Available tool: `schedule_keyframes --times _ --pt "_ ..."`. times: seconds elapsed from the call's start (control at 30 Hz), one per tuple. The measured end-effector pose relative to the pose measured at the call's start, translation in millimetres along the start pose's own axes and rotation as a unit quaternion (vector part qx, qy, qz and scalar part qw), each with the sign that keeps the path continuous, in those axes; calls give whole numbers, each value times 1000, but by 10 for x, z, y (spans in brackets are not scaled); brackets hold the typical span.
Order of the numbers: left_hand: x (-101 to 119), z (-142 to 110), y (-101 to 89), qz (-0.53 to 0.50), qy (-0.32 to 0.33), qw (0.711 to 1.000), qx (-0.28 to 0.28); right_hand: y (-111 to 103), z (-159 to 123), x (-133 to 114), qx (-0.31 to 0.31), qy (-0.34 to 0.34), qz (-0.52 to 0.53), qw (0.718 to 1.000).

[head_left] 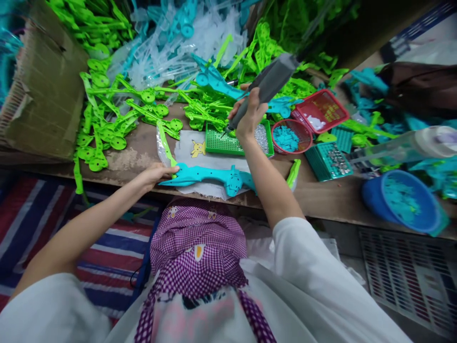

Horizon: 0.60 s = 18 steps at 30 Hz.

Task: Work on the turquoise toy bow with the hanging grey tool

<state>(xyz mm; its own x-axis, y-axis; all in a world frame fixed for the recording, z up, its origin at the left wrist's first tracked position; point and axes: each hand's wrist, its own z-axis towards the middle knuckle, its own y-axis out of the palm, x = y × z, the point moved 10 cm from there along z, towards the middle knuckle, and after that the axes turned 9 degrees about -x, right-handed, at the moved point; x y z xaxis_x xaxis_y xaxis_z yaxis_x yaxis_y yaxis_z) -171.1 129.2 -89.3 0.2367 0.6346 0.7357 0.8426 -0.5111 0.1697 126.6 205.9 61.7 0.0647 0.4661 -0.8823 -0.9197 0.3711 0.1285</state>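
Note:
My left hand (159, 172) is closed at the left end of a long blue plastic part (205, 175), which lies along the table's front edge. The lower end of a bright green strip (165, 145) meets the same fingertips. In my right hand (253, 116) is a grey electric screwdriver (273, 78), tilted with its bit pointing down over a green basket (223, 146). Small silvery screws (263, 139) fill the basket's right side. Under the blue part lies a pale cloth (184, 148) with a yellow cartoon figure. My right forearm covers the blue part's right end.
Piles of green plastic parts (103, 102) and clear pieces (185, 52) cover the back. To the right stand a red basket (310, 138) of blue bits, a teal tray (323, 162) with metal pieces, and a blue bucket (374, 197). A cardboard box (50, 81) borders the left.

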Motion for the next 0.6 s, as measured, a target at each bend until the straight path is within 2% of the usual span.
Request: schedule_keyframes --times 0.1,0.17,0.2,0.3,0.4,0.5,0.6 --pt "-52 7 -4 -37 -23 999 4 -29 -143 -360 36 -20 48 998" --pt "-57 21 12 -48 -20 999 -5 120 -341 -527 20 -14 78 997" --pt "-62 29 20 -52 -19 998 -10 280 -461 -560 -16 3 88 996" --pt "-81 48 23 -53 -22 998 -13 877 -876 -533 -147 56 137 978" --pt "-64 51 13 -45 -13 999 -8 1284 -1147 -437 -214 82 153 961" --pt "-44 54 32 -48 -2 999 -20 1439 -1218 -334 -247 104 146 952" --pt "-70 66 1 -43 -8 999 -10 1456 -1225 -271 -261 119 129 949"
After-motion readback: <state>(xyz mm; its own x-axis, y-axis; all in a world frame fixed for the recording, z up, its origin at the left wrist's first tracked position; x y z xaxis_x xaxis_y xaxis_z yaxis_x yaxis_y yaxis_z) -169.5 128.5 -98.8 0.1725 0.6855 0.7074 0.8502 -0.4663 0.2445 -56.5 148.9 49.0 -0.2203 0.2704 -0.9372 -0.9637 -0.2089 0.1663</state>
